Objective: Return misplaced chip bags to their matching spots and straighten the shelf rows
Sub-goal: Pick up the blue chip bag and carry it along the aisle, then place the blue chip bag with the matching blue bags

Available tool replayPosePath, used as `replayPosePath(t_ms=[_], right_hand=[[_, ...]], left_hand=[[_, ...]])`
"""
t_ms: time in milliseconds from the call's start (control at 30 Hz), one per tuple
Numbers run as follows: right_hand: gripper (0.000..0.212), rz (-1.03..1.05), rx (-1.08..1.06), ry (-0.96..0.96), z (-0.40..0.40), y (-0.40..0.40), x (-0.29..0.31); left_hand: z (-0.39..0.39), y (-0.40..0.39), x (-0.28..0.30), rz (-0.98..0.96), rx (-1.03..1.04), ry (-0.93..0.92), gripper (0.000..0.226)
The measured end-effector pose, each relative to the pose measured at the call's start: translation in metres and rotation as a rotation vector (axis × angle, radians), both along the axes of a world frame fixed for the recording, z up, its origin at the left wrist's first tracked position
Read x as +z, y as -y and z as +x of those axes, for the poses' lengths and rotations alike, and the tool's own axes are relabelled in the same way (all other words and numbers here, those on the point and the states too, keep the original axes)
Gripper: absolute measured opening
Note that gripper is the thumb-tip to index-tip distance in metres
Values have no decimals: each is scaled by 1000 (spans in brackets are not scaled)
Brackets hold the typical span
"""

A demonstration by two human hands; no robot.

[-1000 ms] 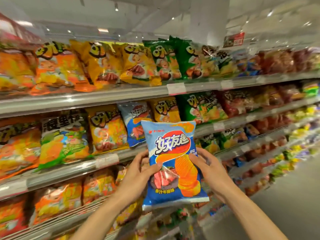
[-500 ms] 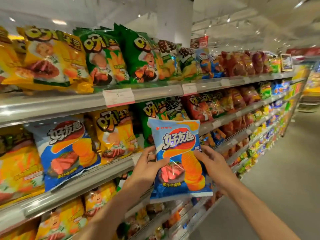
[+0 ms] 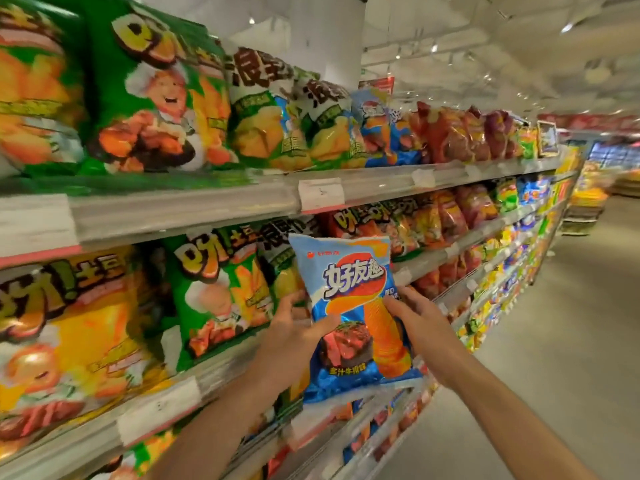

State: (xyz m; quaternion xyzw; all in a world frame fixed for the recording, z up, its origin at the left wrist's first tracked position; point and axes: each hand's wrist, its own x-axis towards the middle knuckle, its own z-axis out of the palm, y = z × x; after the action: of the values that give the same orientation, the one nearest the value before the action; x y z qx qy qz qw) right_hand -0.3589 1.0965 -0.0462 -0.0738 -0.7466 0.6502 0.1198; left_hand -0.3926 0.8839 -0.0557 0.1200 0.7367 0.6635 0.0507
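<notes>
I hold a blue chip bag (image 3: 353, 306) upright in front of the middle shelf, in both hands. My left hand (image 3: 294, 337) grips its left edge, thumb across the front. My right hand (image 3: 420, 323) grips its right edge. On the top shelf (image 3: 207, 209), right of the green-and-yellow bags (image 3: 294, 126), stand similar blue bags (image 3: 384, 133). Behind the held bag sit green bags (image 3: 221, 289) and, further left, a yellow bag (image 3: 69, 334).
Red and orange bags (image 3: 460, 136) fill the shelves further right. White price tags (image 3: 320, 194) hang on the shelf rails. The grey aisle floor (image 3: 571, 323) stretches along the right side. A white pillar (image 3: 332, 39) rises behind the top shelf.
The view has slid right along the shelves and closer. The blue bags on the middle shelf left of the yellow one have gone out of view. Both hands still hold the blue bag.
</notes>
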Motion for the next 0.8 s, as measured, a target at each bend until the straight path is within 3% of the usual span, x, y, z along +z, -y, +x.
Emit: replayPosePath(t_ms=[133, 200, 267, 300, 400, 500, 600, 667, 800], right_hand=[[56, 13, 37, 11, -43, -54, -4], [49, 6, 58, 5, -67, -83, -6], [62, -17, 95, -20, -97, -118, -12], [61, -7, 123, -26, -109, -134, -12], [36, 10, 227, -38, -146, -180, -9], [30, 145, 330, -69, -180, -210, 7], [44, 316, 208, -169, -225, -233, 19], [52, 432, 137, -231, -261, -244, 21], [87, 562, 111, -117, -326, -255, 13]], left_hand=[[-26, -51, -3, -6, 29, -26, 45], [-41, -81, -3, 31, 60, -22, 52], [-58, -114, -3, 84, 104, -6, 67], [-65, -131, -2, 83, 137, 2, 65], [-86, -178, 1, 94, 260, 7, 47], [-102, -208, 6, 104, 396, -9, 40], [-115, -218, 11, 117, 499, -24, 37], [-122, -221, 14, 101, 533, -23, 50], [-129, -227, 20, 75, 570, -43, 55]])
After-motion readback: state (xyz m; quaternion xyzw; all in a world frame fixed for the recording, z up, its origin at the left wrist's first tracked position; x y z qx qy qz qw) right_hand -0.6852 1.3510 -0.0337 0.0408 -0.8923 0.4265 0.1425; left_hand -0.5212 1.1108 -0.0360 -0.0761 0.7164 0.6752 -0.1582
